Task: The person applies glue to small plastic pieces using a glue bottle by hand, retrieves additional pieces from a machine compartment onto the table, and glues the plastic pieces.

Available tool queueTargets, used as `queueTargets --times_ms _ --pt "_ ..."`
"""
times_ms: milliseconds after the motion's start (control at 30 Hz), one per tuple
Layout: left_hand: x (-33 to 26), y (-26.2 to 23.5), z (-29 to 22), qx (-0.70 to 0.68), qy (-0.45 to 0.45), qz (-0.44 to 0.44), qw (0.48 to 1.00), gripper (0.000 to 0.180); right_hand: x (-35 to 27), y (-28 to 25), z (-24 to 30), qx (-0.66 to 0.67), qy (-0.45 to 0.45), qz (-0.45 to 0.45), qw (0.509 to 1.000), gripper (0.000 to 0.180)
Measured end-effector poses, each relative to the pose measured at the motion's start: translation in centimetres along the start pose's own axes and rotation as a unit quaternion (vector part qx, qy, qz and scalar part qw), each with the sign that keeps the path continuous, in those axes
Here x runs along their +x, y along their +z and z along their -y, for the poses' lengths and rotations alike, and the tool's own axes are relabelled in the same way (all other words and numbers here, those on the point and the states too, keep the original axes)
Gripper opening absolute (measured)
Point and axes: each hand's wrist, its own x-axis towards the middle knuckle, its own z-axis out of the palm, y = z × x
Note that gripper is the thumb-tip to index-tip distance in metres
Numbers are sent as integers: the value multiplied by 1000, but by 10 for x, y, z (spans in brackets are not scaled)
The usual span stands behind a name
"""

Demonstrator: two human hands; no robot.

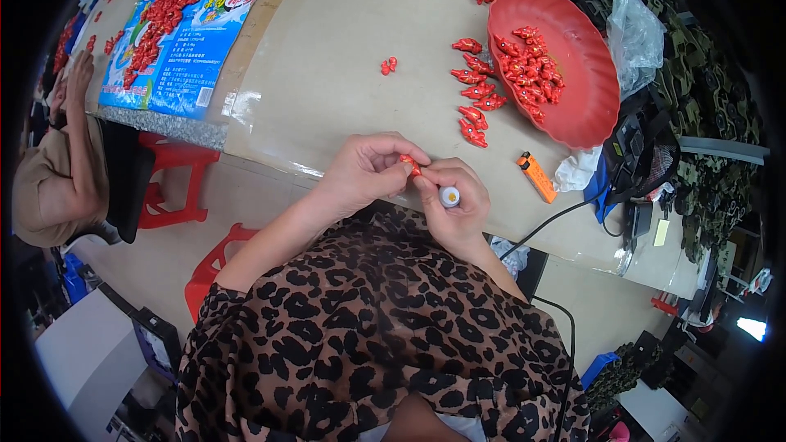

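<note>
Above my lap, at the table's near edge, both hands meet over a small red piece (411,165). My left hand (366,169) pinches it between thumb and fingertips. My right hand (460,200) has its thumb and forefinger at the same piece. A small white round-ended object with a yellow centre (449,196), perhaps a bottle or tube, is tucked in its curled fingers. Beyond my hands lie a few tiny red parts (388,65). To the right, several red figures with dark and white spots (475,92) lie in a loose column beside a red scalloped bowl (594,74).
More red pieces (530,65) are heaped in the bowl. An orange lighter (536,178) and crumpled white tissue (578,169) lie to the right. At left, a blue printed sheet (196,65) bears red pieces. Another person (61,172) sits there near red stools (176,180). A black cable (557,217) crosses the table edge.
</note>
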Motion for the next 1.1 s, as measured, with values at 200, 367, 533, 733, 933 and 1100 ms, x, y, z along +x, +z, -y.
queueTargets --times_ms 200,367,533,733,933,1100 --pt "1 1 0 -10 -12 -6 1000 19 0 0 4 39 76 -19 996 7" --pt "0 1 -1 19 -5 6 1000 22 -1 0 0 56 80 -26 995 6" --pt "0 2 -1 17 4 11 1000 21 0 1 2 55 82 -26 995 6" --pt "-2 11 -2 37 24 -24 999 19 1 2 3 62 100 -27 993 5" --pt "-1 12 5 56 58 -40 996 19 0 2 3 72 104 -30 992 4" --pt "0 11 8 74 90 -45 992 19 0 3 2 77 112 -32 990 4"
